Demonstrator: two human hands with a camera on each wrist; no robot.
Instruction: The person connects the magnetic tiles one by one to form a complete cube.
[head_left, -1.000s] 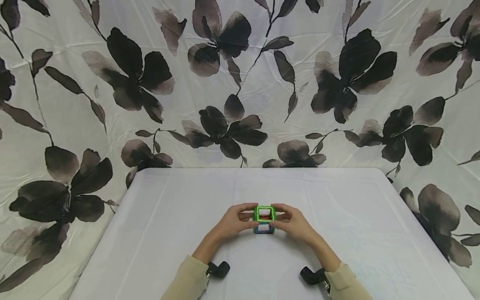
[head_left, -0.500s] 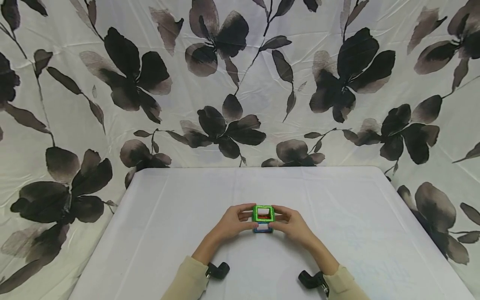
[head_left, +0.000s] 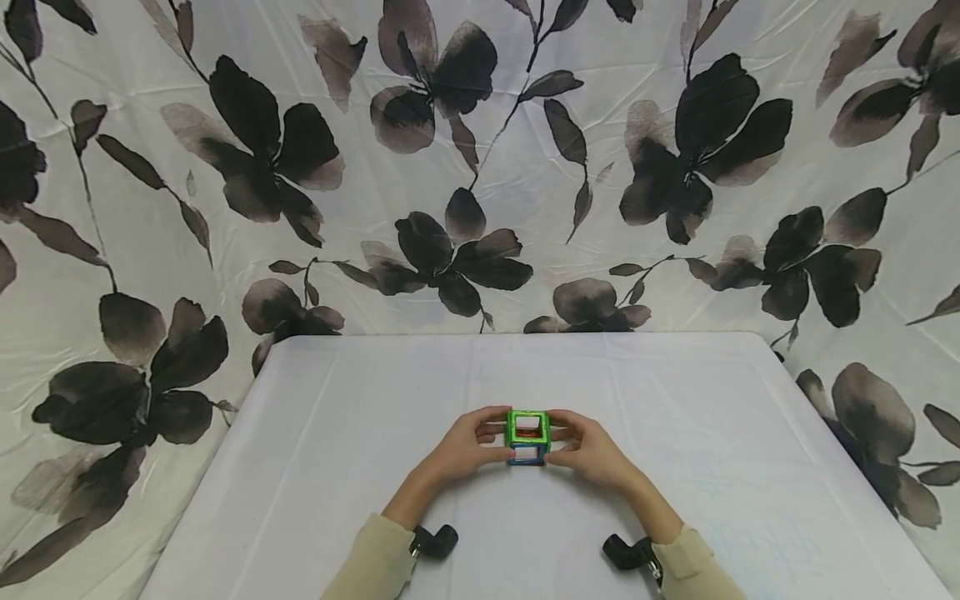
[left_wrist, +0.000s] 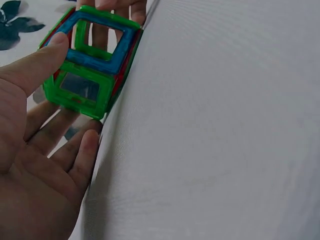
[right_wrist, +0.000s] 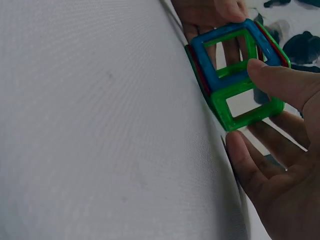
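A small cube of magnetic tiles, built from open square frames, stands at the white tabletop between both hands. Its top frame is green and the one facing the person is blue; red edges show too. My left hand holds it from the left, thumb on the blue frame and fingers reaching round the far side. From the right, my right hand holds it likewise, with the thumb tip at the blue frame's edge in the right wrist view. A green frame forms the side nearest that palm.
White cloth covers the table, whose far edge meets a hanging curtain printed with dark flowers. A black wrist device sits below the left wrist, and another black device below the right one.
My right thumb has slid off the cube's near face to its right edge, uncovering more of the blue frame. The cube and left hand stay almost in place.
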